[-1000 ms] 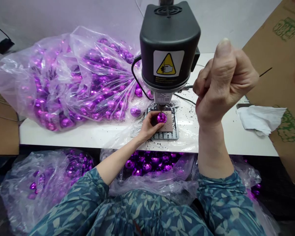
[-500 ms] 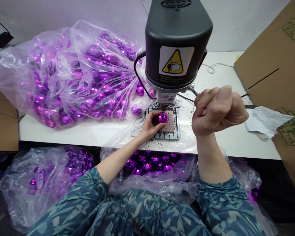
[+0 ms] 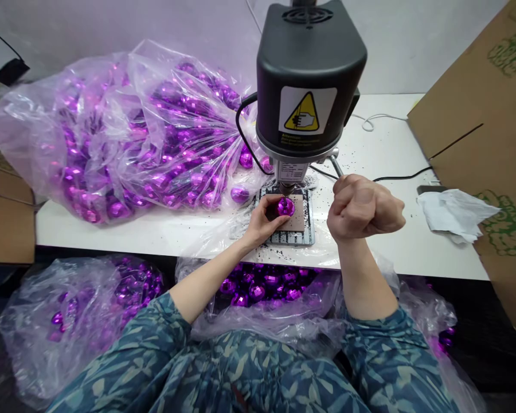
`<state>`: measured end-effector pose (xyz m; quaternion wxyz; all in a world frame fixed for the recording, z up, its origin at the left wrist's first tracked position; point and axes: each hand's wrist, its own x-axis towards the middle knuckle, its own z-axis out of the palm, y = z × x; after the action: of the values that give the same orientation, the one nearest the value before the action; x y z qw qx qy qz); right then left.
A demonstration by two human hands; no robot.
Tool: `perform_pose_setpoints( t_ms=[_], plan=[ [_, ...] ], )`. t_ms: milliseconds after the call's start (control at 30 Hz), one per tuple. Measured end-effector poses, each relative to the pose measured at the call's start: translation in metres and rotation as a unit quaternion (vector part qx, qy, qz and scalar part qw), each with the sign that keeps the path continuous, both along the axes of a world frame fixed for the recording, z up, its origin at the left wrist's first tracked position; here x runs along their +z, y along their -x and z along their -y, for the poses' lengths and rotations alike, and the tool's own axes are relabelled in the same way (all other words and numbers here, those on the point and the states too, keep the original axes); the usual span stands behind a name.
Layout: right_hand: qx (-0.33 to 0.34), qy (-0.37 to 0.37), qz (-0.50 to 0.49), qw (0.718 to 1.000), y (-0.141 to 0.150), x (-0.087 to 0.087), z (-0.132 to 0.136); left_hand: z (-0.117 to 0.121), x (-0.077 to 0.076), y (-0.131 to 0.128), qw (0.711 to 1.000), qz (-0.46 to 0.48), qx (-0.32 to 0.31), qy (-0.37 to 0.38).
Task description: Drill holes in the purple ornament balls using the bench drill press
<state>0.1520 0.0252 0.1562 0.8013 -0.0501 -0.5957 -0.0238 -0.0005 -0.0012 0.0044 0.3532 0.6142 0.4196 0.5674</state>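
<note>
A black drill press (image 3: 312, 69) with a yellow hand-warning label stands at the back of the white table. Under its chuck, my left hand (image 3: 263, 222) pinches a shiny purple faceted ball (image 3: 286, 207) between thumb and fingers. The ball rests on a brown board (image 3: 298, 221) that lies on the slotted metal base (image 3: 279, 238). My right hand (image 3: 363, 207) is closed in a fist around the press's feed lever (image 3: 336, 165), right of the machine; its grip end is hidden in the fist. The drill tip meets or nearly meets the ball's top; I cannot tell which.
A large clear bag (image 3: 155, 137) of purple balls fills the table's left side. An open bag of balls (image 3: 258, 289) hangs below the front edge, with another bag (image 3: 81, 315) farther left. White tissue (image 3: 456, 212) and a cardboard box (image 3: 477, 132) are at right. Dark shavings are scattered around the base.
My right hand has moved down and slightly left with the lever. The drill press head appears a little lower and smaller in view. My left hand and the ball stay in place.
</note>
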Motion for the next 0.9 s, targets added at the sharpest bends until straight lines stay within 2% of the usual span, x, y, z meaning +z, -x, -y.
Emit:
perform_pose_setpoints(
  t_ms=[133, 200, 300, 367, 433, 500, 567, 633, 700, 767, 833, 867, 900],
  plan=[
    [0.019, -0.023, 0.019, 0.999, -0.001, -0.009, 0.001, 0.0, 0.0, 0.0, 1.0, 0.003, 0.003, -0.006],
    [0.016, -0.019, 0.021, 0.999, -0.001, -0.007, 0.003, -0.001, 0.0, -0.001, 1.0, 0.008, 0.0, -0.006],
    [0.008, 0.049, -0.012, 0.999, 0.003, 0.015, 0.007, 0.0, 0.003, -0.002, 1.0, 0.008, 0.001, -0.002],
    [0.009, 0.171, -0.043, 0.984, 0.006, 0.037, 0.008, 0.005, 0.009, 0.0, 1.0, -0.013, 0.026, -0.006],
    [0.011, 0.214, -0.027, 0.976, 0.008, 0.056, 0.007, 0.017, 0.019, 0.005, 0.996, -0.064, 0.062, -0.022],
    [0.01, 0.227, -0.02, 0.974, 0.009, 0.068, 0.005, 0.038, 0.032, 0.015, 0.988, -0.133, 0.073, -0.036],
    [0.006, 0.23, -0.02, 0.973, 0.01, 0.072, 0.003, 0.066, 0.042, 0.029, 0.978, -0.203, 0.022, -0.031],
    [0.014, 0.228, -0.025, 0.973, 0.009, 0.07, 0.003, 0.099, 0.045, 0.045, 0.956, -0.28, -0.085, 0.001],
    [0.032, 0.228, -0.03, 0.973, 0.009, 0.068, 0.002, 0.131, 0.039, 0.061, 0.916, -0.362, -0.172, 0.027],
    [0.046, 0.223, -0.039, 0.973, 0.008, 0.067, 0.003, 0.156, 0.027, 0.074, 0.89, -0.409, -0.202, 0.03],
    [0.056, 0.224, -0.042, 0.972, 0.008, 0.066, 0.003, 0.168, 0.019, 0.082, 0.891, -0.398, -0.215, 0.014],
    [0.062, 0.223, -0.044, 0.972, 0.008, 0.067, 0.003, 0.167, 0.018, 0.085, 0.905, -0.368, -0.213, 0.007],
    [0.067, 0.221, -0.046, 0.972, 0.007, 0.067, 0.003, 0.161, 0.021, 0.087, 0.934, -0.312, -0.172, 0.003]
  ],
)
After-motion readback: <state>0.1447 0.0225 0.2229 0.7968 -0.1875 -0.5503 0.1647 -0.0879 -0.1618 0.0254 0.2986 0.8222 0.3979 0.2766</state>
